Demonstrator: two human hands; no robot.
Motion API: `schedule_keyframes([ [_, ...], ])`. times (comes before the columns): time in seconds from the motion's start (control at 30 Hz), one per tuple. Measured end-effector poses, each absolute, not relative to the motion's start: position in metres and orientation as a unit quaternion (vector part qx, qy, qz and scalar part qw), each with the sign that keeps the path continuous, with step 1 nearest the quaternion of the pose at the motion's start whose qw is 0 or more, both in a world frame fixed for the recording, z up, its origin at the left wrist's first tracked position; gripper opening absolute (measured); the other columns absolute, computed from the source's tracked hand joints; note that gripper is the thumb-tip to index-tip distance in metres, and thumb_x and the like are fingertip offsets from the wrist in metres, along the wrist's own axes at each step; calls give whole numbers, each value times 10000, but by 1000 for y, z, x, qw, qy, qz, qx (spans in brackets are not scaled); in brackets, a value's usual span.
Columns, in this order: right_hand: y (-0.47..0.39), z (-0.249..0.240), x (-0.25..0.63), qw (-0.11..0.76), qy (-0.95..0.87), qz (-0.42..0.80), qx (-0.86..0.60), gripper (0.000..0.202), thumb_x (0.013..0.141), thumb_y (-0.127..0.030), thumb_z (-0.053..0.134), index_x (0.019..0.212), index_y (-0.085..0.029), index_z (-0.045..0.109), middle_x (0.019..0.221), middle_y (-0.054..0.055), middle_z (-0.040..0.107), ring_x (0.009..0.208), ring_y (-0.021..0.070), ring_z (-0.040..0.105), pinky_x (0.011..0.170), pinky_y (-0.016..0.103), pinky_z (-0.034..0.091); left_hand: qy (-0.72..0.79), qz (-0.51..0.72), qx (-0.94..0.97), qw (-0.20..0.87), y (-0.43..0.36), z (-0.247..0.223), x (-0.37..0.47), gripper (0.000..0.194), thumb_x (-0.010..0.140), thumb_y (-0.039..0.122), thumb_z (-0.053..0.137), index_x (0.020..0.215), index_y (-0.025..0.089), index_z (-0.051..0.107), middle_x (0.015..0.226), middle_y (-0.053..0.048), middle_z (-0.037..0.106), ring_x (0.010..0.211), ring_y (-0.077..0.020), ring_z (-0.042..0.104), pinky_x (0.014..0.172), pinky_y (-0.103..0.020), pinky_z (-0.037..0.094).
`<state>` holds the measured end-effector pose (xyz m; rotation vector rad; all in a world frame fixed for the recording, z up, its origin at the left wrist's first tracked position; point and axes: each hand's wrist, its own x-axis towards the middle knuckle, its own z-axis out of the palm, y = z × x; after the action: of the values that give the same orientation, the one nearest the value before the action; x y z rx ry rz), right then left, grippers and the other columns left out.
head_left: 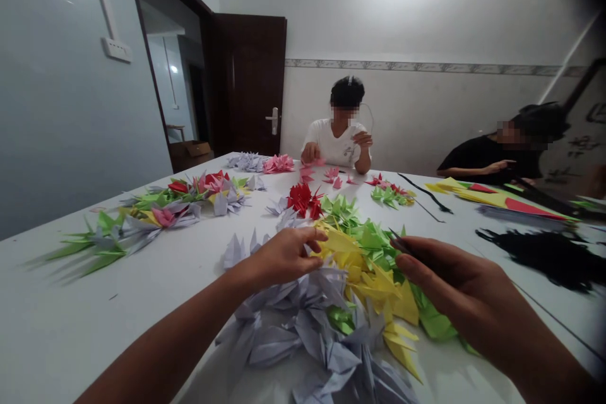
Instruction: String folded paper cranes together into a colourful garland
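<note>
My left hand (pixel 288 254) hovers at the yellow folded paper pieces (pixel 343 249), its thumb and fingers apart with nothing visible between them. On the right, my right hand (pixel 449 274) pinches a thin dark pointed tool (pixel 400 241) between thumb and fingers. Pale lilac paper pieces (pixel 303 322) are heaped below my left hand, nearest to me. Green paper pieces (pixel 374 237) lie beside the yellow ones, partly behind my right hand. A small red cluster (pixel 304 200) sits farther back on the white table (pixel 61 328).
A mixed strand of folded pieces (pixel 165 208) lies at the left. Black cords (pixel 544 255) and flat coloured paper (pixel 502 199) are at the right. Across the table sits a person in white (pixel 331 139); a person in black (pixel 473 154) bends over at the right.
</note>
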<state>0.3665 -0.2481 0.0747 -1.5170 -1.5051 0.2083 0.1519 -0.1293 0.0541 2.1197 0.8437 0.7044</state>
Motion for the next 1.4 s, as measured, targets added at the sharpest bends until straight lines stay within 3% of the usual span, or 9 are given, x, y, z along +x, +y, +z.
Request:
schedule_keyframes([
  [0.1, -246, 73, 369, 471, -613, 74, -629, 448, 729, -577, 618, 963, -215, 740, 944, 65, 747, 772, 227, 717, 603, 235, 599, 351, 278, 839, 308, -121, 64, 143, 342, 752, 224, 640, 1086, 159, 672, 923, -53, 709, 659, -121, 617, 612, -237, 490],
  [0.2, -245, 69, 372, 465, -619, 60, -630, 467, 724, -603, 609, 955, -218, 743, 866, 63, 753, 687, 222, 716, 567, 244, 602, 407, 315, 826, 228, -87, 64, 126, 305, 809, 260, 615, 1102, 192, 666, 1073, -54, 691, 809, -148, 655, 752, -273, 521],
  [0.3, -243, 67, 373, 455, -629, 50, -628, 469, 735, -607, 602, 949, -215, 748, 866, 72, 753, 669, 231, 716, 544, 256, 604, 510, 369, 766, 125, -38, 44, 95, 319, 855, 215, 584, 1169, 165, 614, 1261, -104, 592, 1074, -217, 597, 962, -386, 460],
  [0.4, -240, 66, 371, 443, -642, 36, -625, 454, 743, -602, 593, 940, -226, 754, 925, 69, 748, 747, 260, 722, 571, 284, 613, 603, 387, 696, 46, 3, 10, 55, 353, 883, 277, 587, 1216, 165, 555, 1340, -112, 510, 1218, -279, 492, 1014, -531, 398],
  [0.67, -235, 58, 367, 411, -656, 77, -629, 462, 790, -587, 571, 990, -206, 738, 946, 85, 741, 770, 267, 710, 560, 300, 602, 701, 307, 644, -1, 53, -49, -2, 411, 887, 323, 582, 1265, 176, 517, 1367, -116, 475, 1219, -292, 485, 999, -542, 410],
  [0.93, -234, 54, 364, 381, -662, 118, -635, 474, 826, -572, 556, 1051, -182, 705, 1004, 89, 728, 853, 261, 695, 654, 298, 591, 688, 262, 677, 8, 67, -52, -3, 374, 889, 317, 580, 1230, 169, 542, 1335, -111, 506, 1195, -278, 507, 986, -526, 427],
  [1.13, -233, 54, 360, 381, -663, 118, -633, 432, 852, -522, 538, 1036, -170, 707, 1018, 101, 723, 859, 271, 695, 585, 292, 579, 698, 265, 665, 16, 65, -49, -2, 360, 899, 334, 567, 1212, 158, 547, 1237, -104, 571, 1094, -247, 575, 919, -475, 485],
  [1.4, -232, 56, 352, 386, -687, 114, -605, 329, 861, -453, 557, 980, -190, 715, 937, 71, 738, 764, 219, 698, 582, 251, 564, 702, 242, 669, 16, 64, -48, -1, 368, 888, 372, 575, 1189, 161, 565, 1233, -103, 574, 1107, -253, 566, 934, -483, 470],
])
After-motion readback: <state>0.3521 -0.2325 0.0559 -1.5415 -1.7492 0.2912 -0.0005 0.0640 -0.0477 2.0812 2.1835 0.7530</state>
